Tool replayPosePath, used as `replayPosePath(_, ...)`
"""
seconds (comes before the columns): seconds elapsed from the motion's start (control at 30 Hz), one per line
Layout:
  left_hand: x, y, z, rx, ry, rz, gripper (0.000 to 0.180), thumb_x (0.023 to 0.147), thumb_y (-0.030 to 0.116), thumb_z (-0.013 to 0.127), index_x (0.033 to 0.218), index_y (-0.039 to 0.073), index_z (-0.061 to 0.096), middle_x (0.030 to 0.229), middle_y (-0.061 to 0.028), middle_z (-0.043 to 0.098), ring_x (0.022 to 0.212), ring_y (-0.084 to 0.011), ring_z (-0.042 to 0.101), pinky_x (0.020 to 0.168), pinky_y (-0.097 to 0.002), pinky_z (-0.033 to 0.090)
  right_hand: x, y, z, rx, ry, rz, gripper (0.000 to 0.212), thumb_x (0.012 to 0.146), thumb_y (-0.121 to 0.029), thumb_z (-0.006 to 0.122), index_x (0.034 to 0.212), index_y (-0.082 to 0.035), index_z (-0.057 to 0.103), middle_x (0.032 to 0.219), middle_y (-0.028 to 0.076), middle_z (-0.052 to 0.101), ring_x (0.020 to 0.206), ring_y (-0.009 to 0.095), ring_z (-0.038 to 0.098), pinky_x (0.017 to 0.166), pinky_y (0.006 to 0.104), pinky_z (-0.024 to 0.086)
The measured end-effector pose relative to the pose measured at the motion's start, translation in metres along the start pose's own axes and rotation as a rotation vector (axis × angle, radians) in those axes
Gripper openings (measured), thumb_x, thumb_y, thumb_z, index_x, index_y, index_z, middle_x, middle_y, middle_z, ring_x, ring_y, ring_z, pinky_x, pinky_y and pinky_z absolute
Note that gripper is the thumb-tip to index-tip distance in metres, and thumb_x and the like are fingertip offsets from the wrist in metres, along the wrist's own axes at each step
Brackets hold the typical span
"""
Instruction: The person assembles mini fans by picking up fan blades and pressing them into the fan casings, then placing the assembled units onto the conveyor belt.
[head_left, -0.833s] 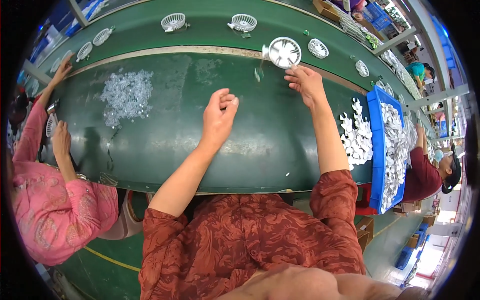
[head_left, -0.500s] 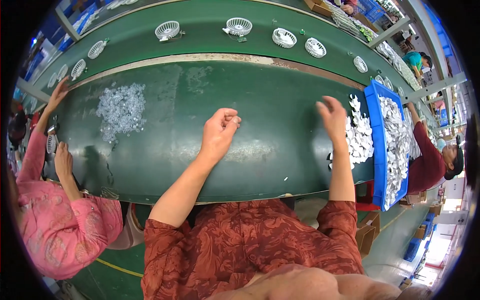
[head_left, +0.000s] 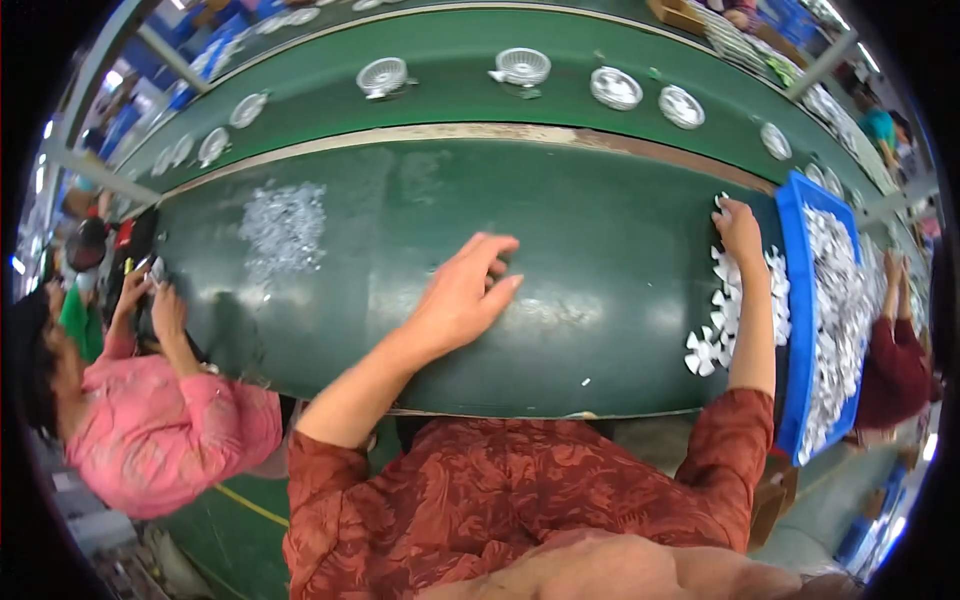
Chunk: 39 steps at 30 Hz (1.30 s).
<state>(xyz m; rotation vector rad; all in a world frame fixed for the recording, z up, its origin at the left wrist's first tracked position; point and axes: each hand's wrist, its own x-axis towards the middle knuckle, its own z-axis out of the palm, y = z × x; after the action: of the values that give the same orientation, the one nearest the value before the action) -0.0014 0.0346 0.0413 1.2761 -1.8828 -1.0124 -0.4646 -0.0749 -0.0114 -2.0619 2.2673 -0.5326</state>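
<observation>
Running past the far edge, the green belt is the biggest thing I can see from here, with the green bench in front of it. A co-worker in pink sits at the left end, busy with something too small to make out. At the right end stands the blue tray, well filled with pale pieces that look like fans. Next comes a spread of clear bits on the bench's left part, well apart from both of the person's hands. Along the belt sit round white cages: the two right of the middle show broad white blades inside, so I'd count those as done, while the two nearer the middle look bare of blades; the farther ones are too small to judge. The left hand hangs over mid-bench, fingers loosely parted, nothing in it. The right hand is at the far end of the loose white fans beside the tray, its fingertips at one of them; whether it is gripped or merely touched, I cannot tell. Plenty of fans lie unused, so much seems left. Smallest is a white scrap near the front edge.
</observation>
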Motion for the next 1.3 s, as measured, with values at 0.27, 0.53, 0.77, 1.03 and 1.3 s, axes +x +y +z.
replayPosePath(0.27, 0.149, -0.108, -0.125, 0.859, 0.541, 0.169, 0.044, 0.075, 0.010, 0.063, 0.116, 0.000, 0.050, 0.109, -0.0216, 0.056, 0.100, -0.0402, 0.054, 0.085, -0.0475, 0.045, -0.103, -0.149, 0.023, 0.148, -0.003, -0.577, 0.035, 0.076, -0.007, 0.064, 0.111, -0.006, 0.062, 0.125, 0.021, 0.051, 0.113, 0.039, 0.051, 0.089, 0.0481, 0.046)
replayPosePath(0.53, 0.254, -0.164, -0.133, 1.215, 0.253, 0.005, 0.043, 0.082, 0.007, 0.051, 0.125, 0.012, 0.050, 0.095, -0.0170, 0.064, 0.092, -0.0352, 0.061, 0.075, -0.0483, 0.049, -0.143, -0.173, 0.023, 0.233, 0.005, -0.556, 0.040, 0.072, 0.001, 0.062, 0.112, -0.006, 0.061, 0.129, 0.021, 0.048, 0.119, 0.037, 0.047, 0.094, 0.0473, 0.040)
replayPosePath(0.77, 0.315, -0.105, -0.043, 0.982, 0.056, 0.432, 0.041, 0.081, 0.003, 0.050, 0.119, 0.016, 0.058, 0.103, -0.0207, 0.058, 0.096, -0.0375, 0.058, 0.079, -0.0468, 0.048, -0.141, -0.177, 0.020, 0.272, -0.046, -0.535, 0.041, 0.071, 0.000, 0.063, 0.111, -0.007, 0.062, 0.130, 0.019, 0.048, 0.120, 0.036, 0.047, 0.095, 0.0462, 0.039)
replayPosePath(1.03, 0.233, -0.057, -0.056, 1.021, 0.061, 0.295, 0.018, 0.078, 0.005, 0.054, 0.095, 0.006, 0.061, 0.092, -0.0191, 0.057, 0.090, -0.0364, 0.057, 0.073, -0.0492, 0.048, -0.143, -0.177, 0.025, 0.309, -0.037, -0.553, 0.040, 0.072, 0.001, 0.063, 0.111, -0.008, 0.062, 0.130, 0.017, 0.048, 0.120, 0.036, 0.045, 0.095, 0.0450, 0.039)
replayPosePath(1.3, 0.036, -0.049, -0.076, 1.035, -0.052, 0.119, 0.030, 0.077, 0.007, 0.060, 0.107, 0.007, 0.058, 0.092, -0.0170, 0.055, 0.087, -0.0355, 0.057, 0.072, -0.0462, 0.049, -0.144, -0.175, 0.030, 0.268, 0.076, -0.565, 0.040, 0.071, 0.002, 0.063, 0.110, -0.007, 0.063, 0.129, 0.018, 0.049, 0.119, 0.037, 0.047, 0.096, 0.0457, 0.039)
